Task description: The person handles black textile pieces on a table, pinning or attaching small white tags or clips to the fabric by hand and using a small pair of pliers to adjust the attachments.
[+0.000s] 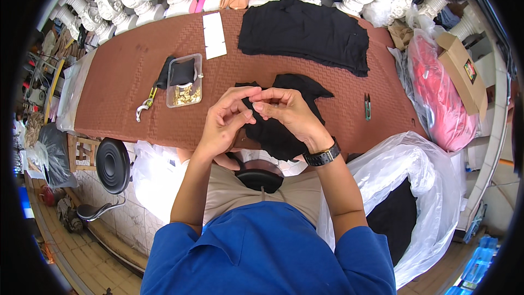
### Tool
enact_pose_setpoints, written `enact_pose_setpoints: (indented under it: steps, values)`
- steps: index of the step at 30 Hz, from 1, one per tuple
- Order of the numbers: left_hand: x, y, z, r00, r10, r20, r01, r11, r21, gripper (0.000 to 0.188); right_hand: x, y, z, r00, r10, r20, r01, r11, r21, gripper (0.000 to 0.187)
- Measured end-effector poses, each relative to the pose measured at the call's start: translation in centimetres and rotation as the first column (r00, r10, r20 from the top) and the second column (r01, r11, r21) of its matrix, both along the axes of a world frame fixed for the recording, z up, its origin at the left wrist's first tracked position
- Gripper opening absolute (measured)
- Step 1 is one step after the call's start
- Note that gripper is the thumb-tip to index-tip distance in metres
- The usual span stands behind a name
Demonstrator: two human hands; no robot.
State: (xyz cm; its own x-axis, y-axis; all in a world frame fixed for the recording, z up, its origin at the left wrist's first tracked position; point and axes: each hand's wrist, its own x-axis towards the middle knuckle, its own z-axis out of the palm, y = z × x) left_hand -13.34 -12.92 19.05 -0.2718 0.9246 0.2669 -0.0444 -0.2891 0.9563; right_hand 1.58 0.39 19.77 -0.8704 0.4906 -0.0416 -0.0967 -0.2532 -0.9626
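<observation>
My left hand and my right hand meet fingertip to fingertip above the near part of the table. Thumb and fingers of each are brought together in a pinch; whatever is between them is too small or hidden to name. Beneath them lies a crumpled black cloth piece, partly covered by my hands and spilling over the table's near edge. To the left stands a clear plastic box with small gold-coloured metal pieces and a folded black bundle. A watch is on my right wrist.
Brown textured matting covers the table. Folded black fabric and a white card strip lie farther back. Green-handled thread snips sit right; a yellow-handled tool sits left. A plastic bag holding black cloth stands beside me.
</observation>
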Motion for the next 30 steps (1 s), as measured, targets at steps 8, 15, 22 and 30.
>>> enact_pose_setpoints:
  steps: [8,15,22,30]
  values:
    - [1.2,0.3,0.6,0.976,0.11,0.188,-0.119,0.992,0.034,0.033,-0.1,-0.4,-0.8,0.996,-0.088,-0.034,0.088,0.996,0.014,0.017]
    - [0.8,0.7,-1.5,0.945,0.299,-0.131,-0.307,0.951,-0.043,0.009,-0.1,-0.6,-1.4,0.987,-0.144,-0.068,0.15,0.985,0.09,0.015]
    - [0.9,0.8,-1.6,0.938,0.343,-0.061,-0.345,0.938,-0.028,0.006,0.1,-0.7,-1.2,0.983,-0.176,-0.058,0.181,0.978,0.102,0.015]
    - [1.0,1.0,-0.5,0.817,0.413,-0.404,-0.424,0.903,0.066,0.006,-0.1,-0.3,-2.2,0.979,-0.176,-0.106,0.198,0.948,0.251,0.014]
